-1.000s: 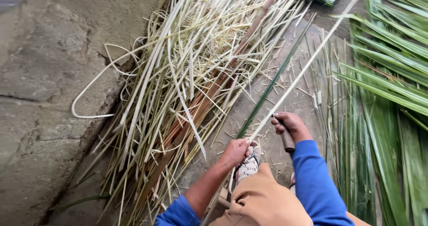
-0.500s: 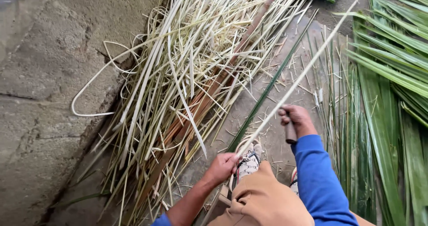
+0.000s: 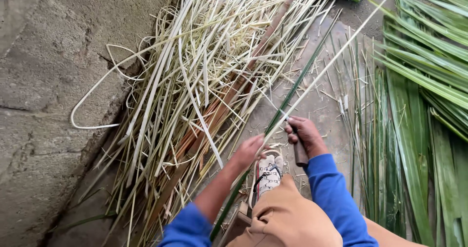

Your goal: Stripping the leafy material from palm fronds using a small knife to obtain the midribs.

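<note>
Two hands strip a long pale leaf rib over a heap of peeled strips.

Nearest, the left hand [image 3: 247,152] pinches the pale rib [image 3: 321,76]; at its 2 o'clock the right hand [image 3: 303,135] is clenched round a knife handle [image 3: 300,153], blade against the rib, which runs off toward 1 o'clock. Farther, the strip heap [image 3: 204,81] lies at 11 o'clock, green fronds [image 3: 419,81] at 3.

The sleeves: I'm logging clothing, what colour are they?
Bright blue sleeves, best seen in the head view.
</note>
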